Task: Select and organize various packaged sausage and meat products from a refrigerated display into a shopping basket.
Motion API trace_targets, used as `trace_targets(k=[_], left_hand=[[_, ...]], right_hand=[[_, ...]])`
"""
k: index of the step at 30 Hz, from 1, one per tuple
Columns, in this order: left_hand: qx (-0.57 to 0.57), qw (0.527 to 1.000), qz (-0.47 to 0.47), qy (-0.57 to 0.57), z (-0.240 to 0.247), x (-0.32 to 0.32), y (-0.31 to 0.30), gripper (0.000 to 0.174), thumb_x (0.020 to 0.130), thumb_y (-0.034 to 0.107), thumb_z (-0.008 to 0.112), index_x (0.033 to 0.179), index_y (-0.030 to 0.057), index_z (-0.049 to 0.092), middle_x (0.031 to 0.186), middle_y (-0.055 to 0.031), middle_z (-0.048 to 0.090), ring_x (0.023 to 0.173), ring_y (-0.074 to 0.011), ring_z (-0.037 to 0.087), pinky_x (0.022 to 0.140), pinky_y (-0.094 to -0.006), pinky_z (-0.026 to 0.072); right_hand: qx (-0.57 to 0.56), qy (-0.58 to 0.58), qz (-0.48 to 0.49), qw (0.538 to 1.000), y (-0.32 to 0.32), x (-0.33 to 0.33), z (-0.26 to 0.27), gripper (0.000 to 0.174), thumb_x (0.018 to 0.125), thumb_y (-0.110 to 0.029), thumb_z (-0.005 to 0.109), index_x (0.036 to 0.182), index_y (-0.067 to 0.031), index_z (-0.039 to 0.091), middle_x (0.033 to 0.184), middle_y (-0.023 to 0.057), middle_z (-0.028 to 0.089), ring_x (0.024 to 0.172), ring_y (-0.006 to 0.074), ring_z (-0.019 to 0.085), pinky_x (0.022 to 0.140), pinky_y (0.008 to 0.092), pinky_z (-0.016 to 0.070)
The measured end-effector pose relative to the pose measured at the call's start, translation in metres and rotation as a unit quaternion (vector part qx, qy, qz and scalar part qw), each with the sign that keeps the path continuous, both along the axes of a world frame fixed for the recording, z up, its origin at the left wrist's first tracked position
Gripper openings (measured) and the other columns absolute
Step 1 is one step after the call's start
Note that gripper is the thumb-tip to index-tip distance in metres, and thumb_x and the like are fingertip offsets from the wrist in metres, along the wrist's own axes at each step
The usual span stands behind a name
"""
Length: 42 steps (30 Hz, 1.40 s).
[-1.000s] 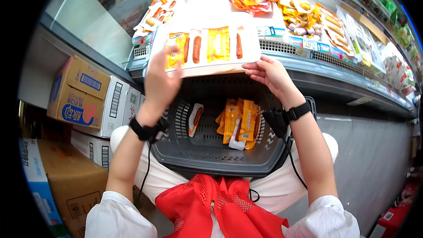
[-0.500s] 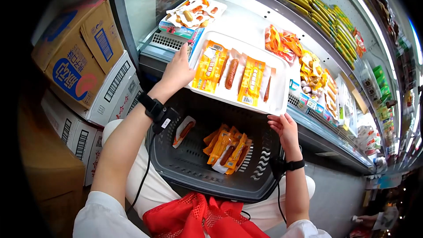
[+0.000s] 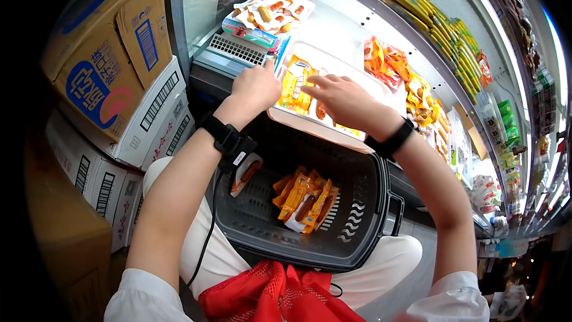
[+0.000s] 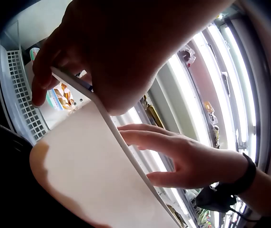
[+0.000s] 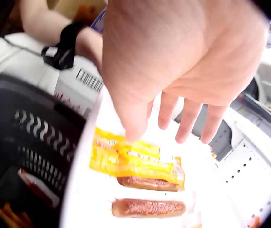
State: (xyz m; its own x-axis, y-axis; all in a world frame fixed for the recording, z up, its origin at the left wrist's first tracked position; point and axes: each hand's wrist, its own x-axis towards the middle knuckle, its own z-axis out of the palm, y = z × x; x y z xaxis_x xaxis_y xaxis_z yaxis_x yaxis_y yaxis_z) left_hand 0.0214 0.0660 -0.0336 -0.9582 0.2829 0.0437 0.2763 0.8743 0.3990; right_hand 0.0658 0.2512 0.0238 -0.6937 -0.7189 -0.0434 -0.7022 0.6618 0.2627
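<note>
A white tray (image 3: 286, 118) tilts over the far rim of a dark shopping basket (image 3: 274, 254). On it lie a yellow sausage packet (image 5: 130, 153) and clear-fronted packed sausages (image 5: 148, 207). My left hand (image 3: 256, 87) grips the tray's left edge; the tray's pale underside (image 4: 92, 161) faces the left wrist view. Over the tray hovers my right hand (image 3: 351, 104), fingers extended and spread, thumb near the yellow packet, covering part of the row in the head view. Inside the basket are several orange sausage packets (image 3: 304, 197) and one single sausage pack (image 3: 245, 173) at the left.
A refrigerated shelf holds sausage packs on a tray (image 3: 271, 12), orange bags (image 3: 386, 62) and yellow bags (image 3: 422, 100). Cardboard boxes (image 3: 101, 77) are stacked at the left, close to my left arm. Long yellow packs (image 3: 441, 24) line the upper shelf.
My right hand has left the tray's right edge and moved left over the packets. The left hand, earlier blurred above the tray, now holds its left edge. The tray has shifted slightly.
</note>
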Motion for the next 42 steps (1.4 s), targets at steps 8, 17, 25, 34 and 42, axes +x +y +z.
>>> trace_targets(k=[8, 17, 25, 34, 42], left_hand=[[0.004, 1.0, -0.001, -0.014, 0.001, -0.002, -0.002, 0.046, 0.08, 0.027, 0.049, 0.118, 0.0023, 0.043, 0.089, -0.0194, 0.059, 0.082, -0.0347, 0.059, 0.072, -0.0416, 0.0488], [0.001, 1.0, -0.003, -0.018, 0.002, -0.002, -0.002, 0.047, 0.08, 0.028, 0.046, 0.12, 0.003, 0.041, 0.091, -0.0213, 0.059, 0.083, -0.0362, 0.059, 0.073, -0.0434, 0.0481], [-0.024, 1.0, 0.007, -0.012, 0.004, 0.002, -0.001, 0.05, 0.081, 0.03, 0.044, 0.125, 0.0061, 0.038, 0.096, -0.0207, 0.058, 0.086, -0.0359, 0.058, 0.077, -0.0439, 0.046], [-0.062, 0.998, 0.011, 0.023, -0.006, 0.002, 0.002, 0.052, 0.082, 0.031, 0.041, 0.128, 0.0085, 0.034, 0.094, -0.0214, 0.059, 0.085, -0.0353, 0.059, 0.076, -0.044, 0.0462], [-0.066, 0.997, -0.016, 0.039, -0.025, -0.013, -0.002, 0.051, 0.083, 0.034, 0.039, 0.128, 0.0109, 0.034, 0.097, -0.0255, 0.057, 0.09, -0.0401, 0.055, 0.079, -0.0458, 0.0423]], right_hand=[[0.158, 0.005, 0.087, 0.984, -0.027, -0.053, -0.047, 0.041, 0.067, -0.014, 0.065, 0.105, -0.0113, 0.051, 0.103, 0.0013, 0.05, 0.1, 0.0179, 0.048, 0.079, 0.0331, 0.0402], [0.018, -0.009, -0.029, 0.999, 0.01, -0.038, 0.002, 0.015, 0.067, -0.015, 0.066, 0.082, -0.0129, 0.063, 0.082, 0.005, 0.056, 0.081, 0.0228, 0.057, 0.071, 0.0335, 0.0458], [-0.34, 0.108, -0.102, 0.929, 0.042, 0.11, 0.031, 0.032, 0.063, 0.0, 0.065, 0.093, -0.0128, 0.065, 0.068, 0.0048, 0.054, 0.057, 0.0192, 0.057, 0.052, 0.0286, 0.046], [-0.189, -0.096, -0.203, 0.956, 0.062, 0.221, -0.053, 0.031, 0.063, -0.005, 0.061, 0.094, -0.0092, 0.061, 0.08, 0.0032, 0.056, 0.06, 0.0205, 0.058, 0.054, 0.0298, 0.0476], [0.147, 0.418, -0.285, 0.85, 0.116, 0.228, 0.079, 0.032, 0.077, -0.018, 0.062, 0.104, -0.0048, 0.054, 0.103, 0.0114, 0.057, 0.086, 0.026, 0.056, 0.071, 0.0322, 0.0473]])
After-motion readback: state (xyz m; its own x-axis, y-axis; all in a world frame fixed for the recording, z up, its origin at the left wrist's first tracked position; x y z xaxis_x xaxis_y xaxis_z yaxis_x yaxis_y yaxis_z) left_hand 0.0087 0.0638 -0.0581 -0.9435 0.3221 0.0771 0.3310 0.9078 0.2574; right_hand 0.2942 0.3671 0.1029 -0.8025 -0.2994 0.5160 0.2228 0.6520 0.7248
